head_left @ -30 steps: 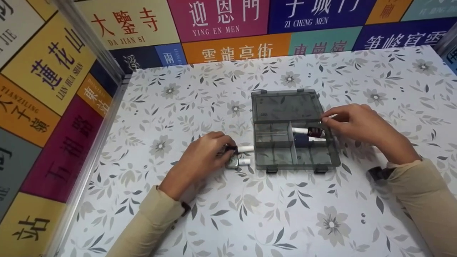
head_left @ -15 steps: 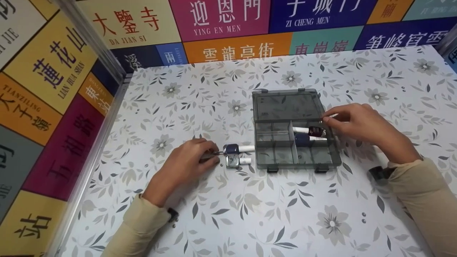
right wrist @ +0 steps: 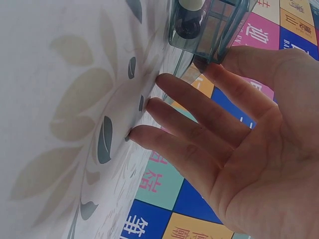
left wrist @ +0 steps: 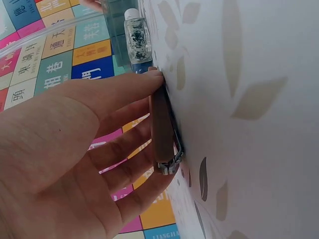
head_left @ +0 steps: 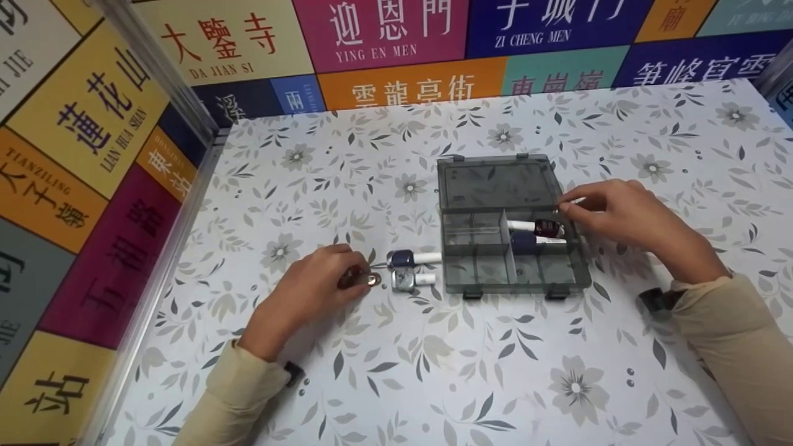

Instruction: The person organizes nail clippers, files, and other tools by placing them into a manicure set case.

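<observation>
My left hand holds a brown nail clipper with a metal end, low over the table, left of two nail polish bottles. One is a dark blue bottle with a white cap, the other a clear glitter bottle. To their right lies an open grey see-through compartment box. A dark red polish bottle and another blue one lie in its back right compartment. My right hand pinches the box's right edge near the hinge between thumb and index finger, its other fingertips at the tabletop.
The box's lid lies folded back behind it. A white tablecloth with grey leaves and flowers covers the table. Colourful sign-printed panels stand along the back and left edges.
My left hand has drawn left, away from the two bottles, with the nail clipper, whose shiny end now shows between the fingers. The right hand and the box stay put.
</observation>
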The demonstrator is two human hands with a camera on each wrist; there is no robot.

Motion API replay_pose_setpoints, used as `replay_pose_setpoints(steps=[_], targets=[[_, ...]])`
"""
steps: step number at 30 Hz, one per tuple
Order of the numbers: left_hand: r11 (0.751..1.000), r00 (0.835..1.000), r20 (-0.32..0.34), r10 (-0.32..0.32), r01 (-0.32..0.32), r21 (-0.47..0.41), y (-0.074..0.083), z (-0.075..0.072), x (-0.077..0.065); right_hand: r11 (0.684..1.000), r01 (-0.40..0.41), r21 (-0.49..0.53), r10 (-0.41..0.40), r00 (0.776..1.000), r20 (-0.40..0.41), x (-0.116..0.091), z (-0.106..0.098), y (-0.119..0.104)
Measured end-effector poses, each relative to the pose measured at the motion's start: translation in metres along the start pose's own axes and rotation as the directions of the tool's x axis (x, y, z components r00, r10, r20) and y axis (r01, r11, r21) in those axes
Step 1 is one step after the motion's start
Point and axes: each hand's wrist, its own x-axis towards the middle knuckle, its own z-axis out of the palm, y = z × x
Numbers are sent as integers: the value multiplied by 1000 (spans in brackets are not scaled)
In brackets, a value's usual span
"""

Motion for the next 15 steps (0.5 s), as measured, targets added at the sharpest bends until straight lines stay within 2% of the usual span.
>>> replay_pose_setpoints(steps=[9, 15], targets=[[1000, 1000, 16, -17, 17, -9, 0, 0, 0, 999, 10, -30, -11, 1000, -16, 2, 1, 0], [1000, 1000, 21, -2, 3, -27, 0, -1, 2, 999, 6, -32, -7, 1000, -16, 1, 1, -2]])
